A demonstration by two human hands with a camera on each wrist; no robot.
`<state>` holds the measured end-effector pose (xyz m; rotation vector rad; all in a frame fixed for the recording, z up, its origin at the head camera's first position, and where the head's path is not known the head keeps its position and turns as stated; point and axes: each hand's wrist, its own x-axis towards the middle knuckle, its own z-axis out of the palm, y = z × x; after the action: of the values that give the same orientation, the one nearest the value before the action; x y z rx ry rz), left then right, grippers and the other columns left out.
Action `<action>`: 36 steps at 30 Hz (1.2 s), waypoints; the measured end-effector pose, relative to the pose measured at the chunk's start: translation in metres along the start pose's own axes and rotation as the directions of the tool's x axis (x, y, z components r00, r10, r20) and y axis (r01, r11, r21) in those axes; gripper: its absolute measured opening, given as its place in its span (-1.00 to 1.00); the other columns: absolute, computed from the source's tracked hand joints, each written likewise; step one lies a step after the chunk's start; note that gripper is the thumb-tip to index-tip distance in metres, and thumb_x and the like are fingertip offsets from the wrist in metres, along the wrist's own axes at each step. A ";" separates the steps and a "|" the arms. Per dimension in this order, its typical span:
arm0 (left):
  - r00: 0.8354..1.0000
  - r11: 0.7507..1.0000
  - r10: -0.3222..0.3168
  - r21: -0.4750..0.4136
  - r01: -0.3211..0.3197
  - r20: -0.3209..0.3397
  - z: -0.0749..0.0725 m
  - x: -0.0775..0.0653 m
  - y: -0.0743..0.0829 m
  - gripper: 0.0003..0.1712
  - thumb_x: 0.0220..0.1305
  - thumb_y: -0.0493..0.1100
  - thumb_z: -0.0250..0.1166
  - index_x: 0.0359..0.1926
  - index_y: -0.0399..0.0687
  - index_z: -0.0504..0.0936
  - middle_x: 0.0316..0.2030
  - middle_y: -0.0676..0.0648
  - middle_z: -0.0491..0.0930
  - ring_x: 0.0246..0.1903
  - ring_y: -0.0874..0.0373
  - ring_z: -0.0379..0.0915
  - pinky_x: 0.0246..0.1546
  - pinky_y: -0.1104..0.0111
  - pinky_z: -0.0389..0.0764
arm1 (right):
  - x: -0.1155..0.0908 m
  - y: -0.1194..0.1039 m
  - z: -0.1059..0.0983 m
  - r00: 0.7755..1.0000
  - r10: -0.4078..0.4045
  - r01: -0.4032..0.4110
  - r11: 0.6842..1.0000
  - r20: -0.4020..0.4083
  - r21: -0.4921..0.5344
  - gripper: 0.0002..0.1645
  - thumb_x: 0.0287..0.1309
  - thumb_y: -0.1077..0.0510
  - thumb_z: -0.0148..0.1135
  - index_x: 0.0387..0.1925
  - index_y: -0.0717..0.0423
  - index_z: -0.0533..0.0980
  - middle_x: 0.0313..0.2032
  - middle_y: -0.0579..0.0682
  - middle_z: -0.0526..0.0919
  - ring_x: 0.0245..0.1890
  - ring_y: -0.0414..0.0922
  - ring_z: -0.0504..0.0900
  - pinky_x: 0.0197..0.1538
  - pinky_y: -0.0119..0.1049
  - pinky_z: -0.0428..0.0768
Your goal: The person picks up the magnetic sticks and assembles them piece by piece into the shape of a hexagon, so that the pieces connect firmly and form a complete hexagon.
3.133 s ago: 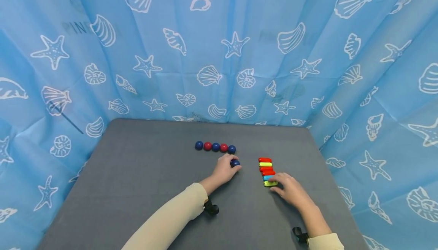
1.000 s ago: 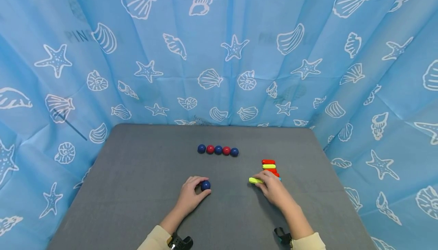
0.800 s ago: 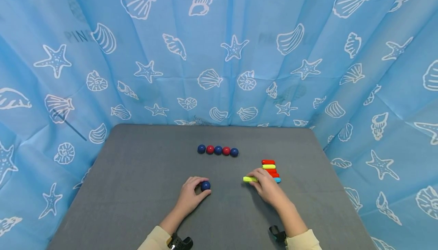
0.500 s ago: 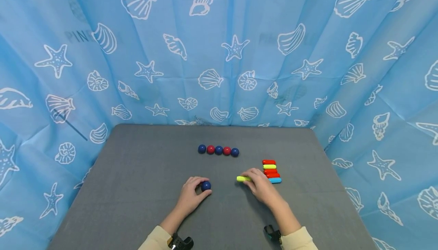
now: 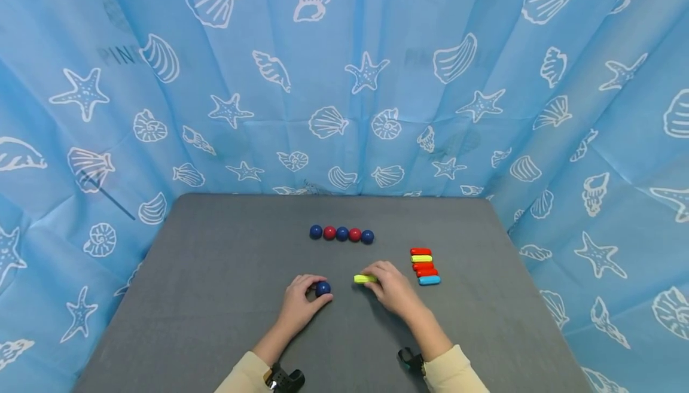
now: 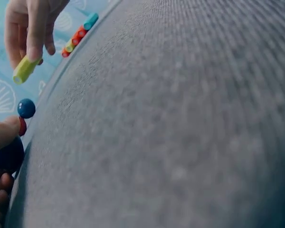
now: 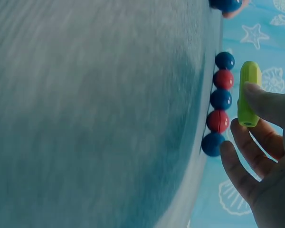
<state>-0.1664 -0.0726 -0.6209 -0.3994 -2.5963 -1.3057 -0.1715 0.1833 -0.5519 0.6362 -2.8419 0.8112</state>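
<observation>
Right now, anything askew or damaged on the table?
Mildly: the column of coloured sticks, right of the row of balls, slants rightward toward its near end, so its sides look staggered, not flush. No damage visible.

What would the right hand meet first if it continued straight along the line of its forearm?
Probably the row of balls, though the right hand might pass above; its height is unclear.

Kind of room impossible to tell, place closed off like a booth, blue curtain cloth hanging in folds at the back and both sides, printed with white starfish and seashells, grey fabric-textured surface with rounded far corners between
</observation>
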 end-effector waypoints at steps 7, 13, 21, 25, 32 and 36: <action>1.000 1.000 -0.005 0.025 0.005 -0.022 0.000 0.001 0.003 -0.59 0.06 0.07 0.57 -0.06 0.13 0.73 -0.20 0.15 0.66 -0.20 0.31 0.45 -0.09 0.22 0.52 | 0.012 -0.010 0.013 0.996 -0.007 0.005 1.000 0.089 0.026 -0.77 0.19 0.23 0.42 -0.09 0.06 0.69 -0.11 -0.05 0.70 -0.06 -0.08 0.63 0.11 -0.07 0.59; 0.999 0.999 0.003 0.032 -0.001 -0.034 0.000 0.002 0.004 -0.60 0.05 0.07 0.57 -0.09 0.13 0.73 -0.23 0.13 0.67 -0.22 0.30 0.45 -0.11 0.21 0.50 | 0.023 -0.017 0.021 0.993 -0.037 0.033 0.999 0.112 0.039 -0.77 0.19 0.25 0.40 -0.09 0.10 0.69 -0.11 -0.02 0.71 -0.04 -0.05 0.64 0.12 -0.04 0.58; 0.999 0.999 0.006 0.033 -0.005 -0.032 -0.002 0.001 0.007 -0.62 0.05 0.05 0.57 -0.10 0.10 0.73 -0.24 0.15 0.66 -0.23 0.31 0.45 -0.14 0.24 0.50 | 0.034 -0.024 0.029 0.984 -0.088 0.085 0.996 0.157 0.027 -0.79 0.20 0.28 0.38 -0.11 0.10 0.70 -0.12 -0.01 0.72 -0.04 -0.05 0.66 0.10 -0.06 0.59; 1.000 0.999 0.006 0.040 -0.005 -0.031 -0.001 0.000 0.007 -0.62 0.07 0.03 0.57 -0.09 0.08 0.73 -0.23 0.15 0.65 -0.22 0.30 0.45 -0.13 0.23 0.51 | 0.036 -0.026 0.031 0.980 -0.097 0.092 0.995 0.173 0.034 -0.79 0.21 0.30 0.37 -0.11 0.10 0.71 -0.13 -0.01 0.73 -0.05 -0.06 0.67 0.08 -0.08 0.60; 0.999 0.998 0.026 0.061 -0.024 -0.030 0.000 -0.001 0.006 -0.67 0.07 0.01 0.56 -0.15 0.10 0.69 -0.26 0.15 0.62 -0.23 0.30 0.43 -0.16 0.26 0.51 | 0.036 -0.025 0.034 0.975 -0.130 0.119 0.990 0.180 0.071 -0.77 0.16 0.38 0.38 -0.14 0.15 0.70 -0.15 0.02 0.74 -0.09 -0.06 0.70 0.02 -0.15 0.64; 0.998 0.994 0.052 0.095 -0.049 -0.029 0.002 -0.002 0.007 -0.65 0.07 0.06 0.54 -0.15 0.10 0.68 -0.25 0.14 0.60 -0.23 0.27 0.42 -0.17 0.25 0.51 | 0.036 -0.023 0.035 0.975 -0.145 0.135 0.988 0.166 0.072 -0.76 0.13 0.42 0.37 -0.16 0.16 0.70 -0.17 0.02 0.75 -0.12 -0.07 0.71 -0.02 -0.18 0.65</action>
<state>-0.1626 -0.0673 -0.6170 -0.4221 -2.5924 -1.1587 -0.1942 0.1340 -0.5629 0.9460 -2.8895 0.8600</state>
